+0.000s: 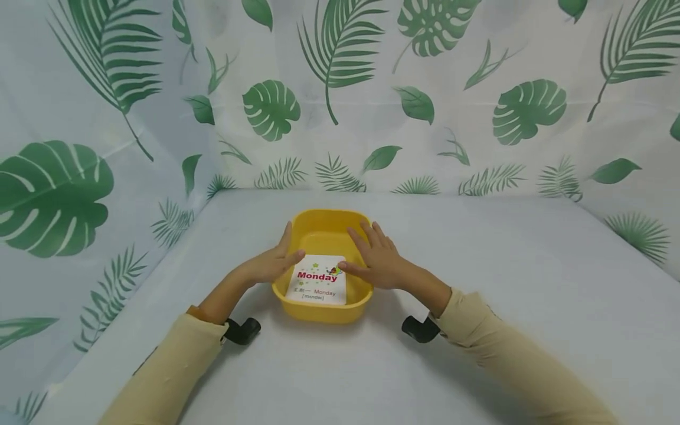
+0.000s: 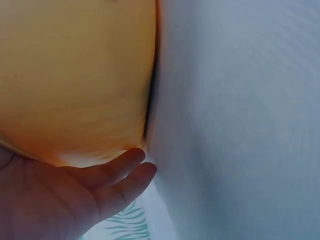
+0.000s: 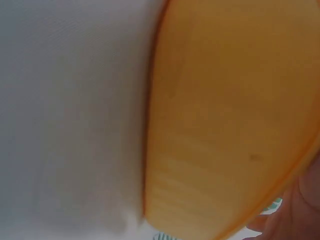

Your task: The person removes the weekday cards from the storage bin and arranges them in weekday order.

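Observation:
A yellow plastic basin (image 1: 321, 314) stands on the white table. Inside its near half lies a white card (image 1: 326, 283) printed with "Monday" in red and a small colourful picture. My left hand (image 1: 267, 265) is at the basin's left side, fingers (image 2: 120, 167) extended along the outer wall and thumb reaching over the rim. On the opposite side, my right hand (image 1: 383, 264) spreads its fingers across the right rim, with the thumb pointing inward above the card. In the right wrist view only part of that hand (image 3: 305, 210) shows, beyond the rim.
White cloth printed with green leaves (image 1: 272, 110) hangs behind and beside the table (image 1: 504, 265). A black curved piece sits under each wrist, one at the left sleeve (image 1: 244, 331) and one at the right sleeve (image 1: 420, 329).

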Available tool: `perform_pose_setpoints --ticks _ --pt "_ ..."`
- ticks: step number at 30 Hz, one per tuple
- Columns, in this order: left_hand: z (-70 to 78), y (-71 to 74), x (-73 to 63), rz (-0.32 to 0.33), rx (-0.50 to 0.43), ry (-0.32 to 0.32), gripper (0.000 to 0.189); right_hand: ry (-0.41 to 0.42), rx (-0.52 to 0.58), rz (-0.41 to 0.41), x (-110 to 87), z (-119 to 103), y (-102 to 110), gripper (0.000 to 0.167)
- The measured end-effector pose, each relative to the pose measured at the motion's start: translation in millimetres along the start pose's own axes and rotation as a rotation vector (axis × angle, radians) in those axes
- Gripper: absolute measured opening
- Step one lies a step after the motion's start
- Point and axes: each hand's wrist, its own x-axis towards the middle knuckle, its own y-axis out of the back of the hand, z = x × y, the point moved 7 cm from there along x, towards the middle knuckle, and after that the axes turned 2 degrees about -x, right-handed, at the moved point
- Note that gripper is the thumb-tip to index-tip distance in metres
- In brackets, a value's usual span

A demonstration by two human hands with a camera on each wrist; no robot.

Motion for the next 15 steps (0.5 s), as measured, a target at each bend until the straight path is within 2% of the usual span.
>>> perform_pose_setpoints --ticks 5,11,15 --pt "1.1 -3.1 0.7 -0.002 -0.018 0.008 0.073 0.032 0.031 0.01 13.0 -13 -6 0.083" --pt "0.6 -3.8 2.2 0.01 -0.012 0.002 0.071 0.06 -0.046 -0.032 26.0 -30 -7 0.091" --pt "-1.8 -3.6 2.2 0.015 -0.017 0.005 0.07 0.052 -0.124 -0.111 31.2 -37 -20 0.099"
